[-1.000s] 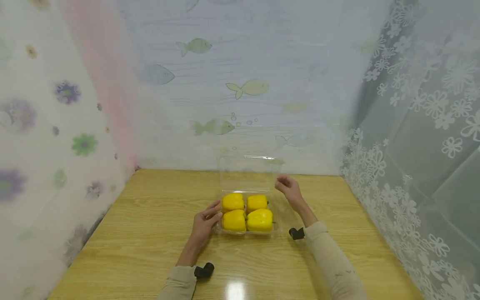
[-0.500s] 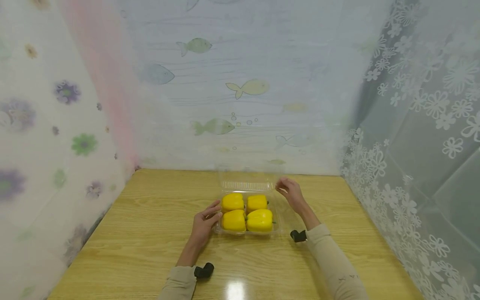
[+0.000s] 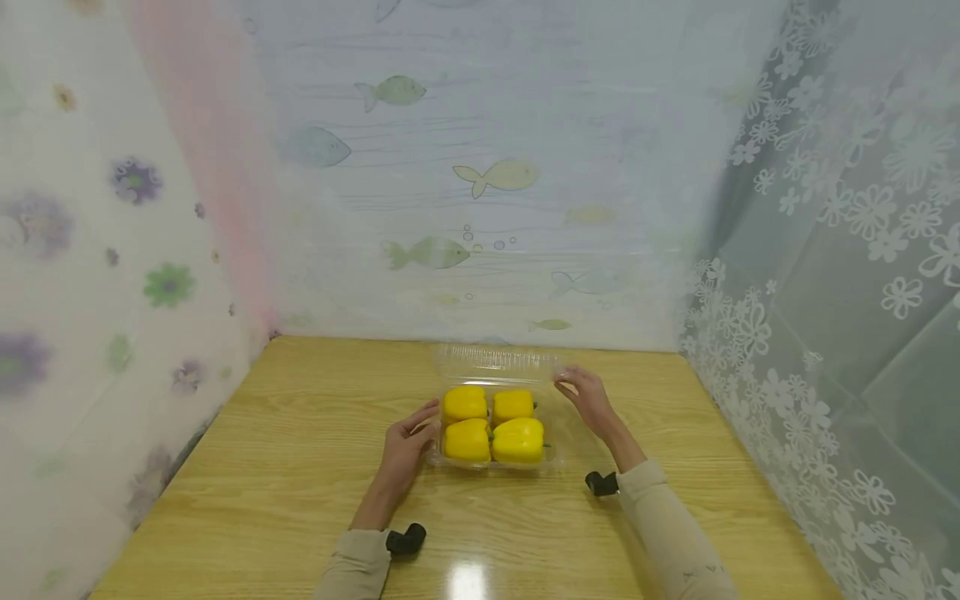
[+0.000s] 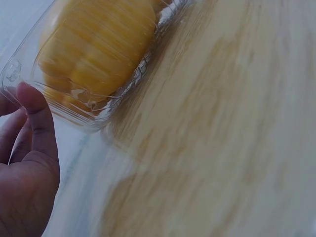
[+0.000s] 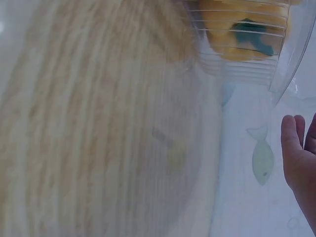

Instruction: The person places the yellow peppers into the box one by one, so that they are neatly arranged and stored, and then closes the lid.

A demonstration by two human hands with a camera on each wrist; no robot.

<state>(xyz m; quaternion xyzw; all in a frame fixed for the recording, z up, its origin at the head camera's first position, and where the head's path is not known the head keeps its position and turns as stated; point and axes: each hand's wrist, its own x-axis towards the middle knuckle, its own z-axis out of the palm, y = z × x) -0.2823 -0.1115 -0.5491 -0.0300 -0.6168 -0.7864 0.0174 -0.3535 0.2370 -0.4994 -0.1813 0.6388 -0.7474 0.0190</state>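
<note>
Several yellow bell peppers (image 3: pixel 518 440) fill a clear plastic clamshell box (image 3: pixel 495 467) on the wooden table. Hinged along the far side, its ridged lid (image 3: pixel 495 361) stands raised. My left hand (image 3: pixel 405 450) pinches the box's left rim, with the thumb over the plastic lip in the left wrist view. My right hand (image 3: pixel 591 400) is at the lid's right edge. In the right wrist view its straight fingers (image 5: pixel 288 132) lie just beyond a lid corner, and a pepper with a green stem (image 5: pixel 249 37) shows through the ridged plastic.
The wood-grain table (image 3: pixel 300 467) reaches back to a curtain (image 3: pixel 495 250) printed with fish. Flowered curtains flank it at left (image 3: pixel 112 275) and right (image 3: pixel 862 292). Black wrist cameras stick out near the left cuff (image 3: pixel 358 554) and the right cuff (image 3: pixel 641 475).
The lid's upper edge has sunk lower in the head view, and the lid looks flatter. My right hand has moved slightly nearer and to the right. The left hand and the peppers stay nearly still.
</note>
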